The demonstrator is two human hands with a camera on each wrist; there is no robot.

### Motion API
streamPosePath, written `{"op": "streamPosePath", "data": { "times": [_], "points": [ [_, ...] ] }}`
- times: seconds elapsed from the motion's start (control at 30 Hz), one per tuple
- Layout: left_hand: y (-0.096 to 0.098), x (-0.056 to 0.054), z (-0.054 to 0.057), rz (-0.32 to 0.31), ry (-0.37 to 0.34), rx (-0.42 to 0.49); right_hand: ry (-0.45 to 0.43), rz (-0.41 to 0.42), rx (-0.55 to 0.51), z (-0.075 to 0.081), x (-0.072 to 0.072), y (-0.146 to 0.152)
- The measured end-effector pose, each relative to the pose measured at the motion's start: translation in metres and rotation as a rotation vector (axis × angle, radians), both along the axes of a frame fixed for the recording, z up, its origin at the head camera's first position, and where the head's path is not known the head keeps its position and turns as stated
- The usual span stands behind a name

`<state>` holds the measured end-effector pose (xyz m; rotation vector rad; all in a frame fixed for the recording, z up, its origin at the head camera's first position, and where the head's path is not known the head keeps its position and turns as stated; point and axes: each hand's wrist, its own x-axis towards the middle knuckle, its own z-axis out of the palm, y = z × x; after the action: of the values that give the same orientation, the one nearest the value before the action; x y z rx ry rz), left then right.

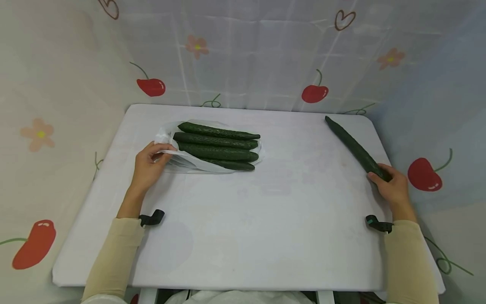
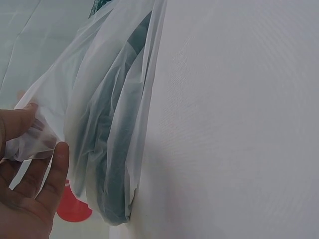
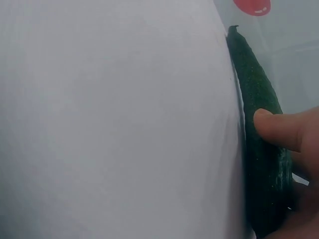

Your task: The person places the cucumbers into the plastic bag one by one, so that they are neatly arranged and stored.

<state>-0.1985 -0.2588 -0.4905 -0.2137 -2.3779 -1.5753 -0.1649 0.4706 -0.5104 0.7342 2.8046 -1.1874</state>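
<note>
Several dark green cucumbers (image 1: 218, 152) lie side by side on and partly inside a thin white plastic bag (image 1: 186, 162) on the left half of the table. My left hand (image 1: 151, 164) pinches the bag's left edge between thumb and fingers. In the left wrist view the bag (image 2: 75, 99) is pulled up toward the hand (image 2: 35, 184), and cucumbers show through the film. Over at the right side, my right hand (image 1: 395, 185) grips the near end of a single cucumber (image 1: 353, 145). The right wrist view has the thumb (image 3: 279, 127) across this cucumber (image 3: 256, 84).
The white table (image 1: 273, 236) has rounded corners. Behind it and at both sides hangs a pale curtain (image 1: 258, 55) printed with cherries, flowers and hearts. A small black camera (image 1: 152, 218) sits on the left wrist, another camera (image 1: 379, 224) on the right.
</note>
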Motion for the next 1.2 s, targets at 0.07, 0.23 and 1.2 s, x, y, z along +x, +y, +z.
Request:
{"op": "streamPosePath", "data": {
  "times": [0.07,0.23,1.2],
  "points": [
    [0.002,0.001,0.002,0.002,-0.008,0.003,-0.002,-0.029,-0.013,0.000,0.001,-0.001],
    [0.003,0.000,0.003,0.001,-0.009,0.010,0.012,-0.064,-0.043,0.002,0.000,-0.004],
    [0.003,0.000,0.000,0.036,-0.003,-0.042,0.255,0.261,-0.202,0.031,-0.025,-0.091]
  ]
}}
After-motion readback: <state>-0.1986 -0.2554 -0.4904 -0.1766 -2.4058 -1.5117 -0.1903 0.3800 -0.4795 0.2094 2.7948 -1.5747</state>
